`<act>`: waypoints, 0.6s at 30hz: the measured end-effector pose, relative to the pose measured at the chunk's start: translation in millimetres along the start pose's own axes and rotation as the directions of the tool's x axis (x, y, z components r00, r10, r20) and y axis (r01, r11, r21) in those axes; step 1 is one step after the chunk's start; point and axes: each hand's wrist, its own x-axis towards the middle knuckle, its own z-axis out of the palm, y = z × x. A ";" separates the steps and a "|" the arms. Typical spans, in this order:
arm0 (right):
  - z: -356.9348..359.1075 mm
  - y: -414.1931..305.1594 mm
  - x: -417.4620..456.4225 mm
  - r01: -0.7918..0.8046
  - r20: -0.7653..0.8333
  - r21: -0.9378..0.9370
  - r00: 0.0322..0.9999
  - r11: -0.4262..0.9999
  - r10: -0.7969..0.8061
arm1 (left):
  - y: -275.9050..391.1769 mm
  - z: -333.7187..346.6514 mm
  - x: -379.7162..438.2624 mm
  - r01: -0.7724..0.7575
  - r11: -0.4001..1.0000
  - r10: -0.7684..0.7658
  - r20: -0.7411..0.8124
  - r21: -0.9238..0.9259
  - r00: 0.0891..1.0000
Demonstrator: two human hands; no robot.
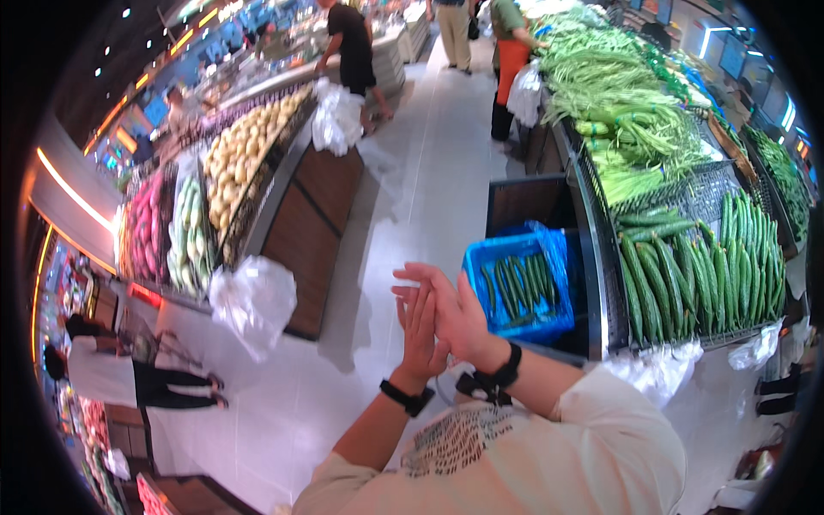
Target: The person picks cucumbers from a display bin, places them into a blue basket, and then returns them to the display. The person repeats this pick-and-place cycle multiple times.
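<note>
My left hand (420, 338) and my right hand (462, 320) meet in front of my chest, palms overlapping and fingers extended. Neither holds anything; a dark band circles each wrist. Just beyond my right hand is a blue plastic crate (473, 273), its far side draped with a blue plastic bag (552, 248). Dark green cucumbers (523, 280) lie in it, side by side. To the right, more cucumbers (695, 283) stand in rows on a black display rack (619, 309). Leafy green vegetables (605, 84) are heaped farther along that stand.
A tiled aisle (418, 167) runs ahead. Potatoes (241, 158) and pink-red root vegetables (147, 225) fill the left stand, where clear plastic bags (254, 299) hang. A person in an orange apron (512, 67) works at the greens; a person in black (351, 48) walks ahead.
</note>
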 end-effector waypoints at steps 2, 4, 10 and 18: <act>-11.4 -24.4 18.4 0.191 0.145 -0.177 0.975 0.966 -0.166 | -14.7 -9.1 35.0 0.121 0.934 -0.102 0.074 -0.336 0.992; -10.4 -29.5 35.3 0.137 0.275 0.094 0.948 0.986 -0.158 | -24.8 -24.8 67.8 0.218 0.789 -0.160 0.151 -0.574 0.976; -41.2 -10.9 120.5 -0.015 0.233 0.243 0.972 0.970 -0.043 | -35.9 -73.4 131.9 0.454 0.135 0.102 0.468 -0.881 0.878; -140.5 49.7 185.8 -0.092 -0.018 -0.149 0.996 0.984 0.091 | 1.0 -100.1 213.2 0.506 0.166 -0.376 0.420 -0.846 0.826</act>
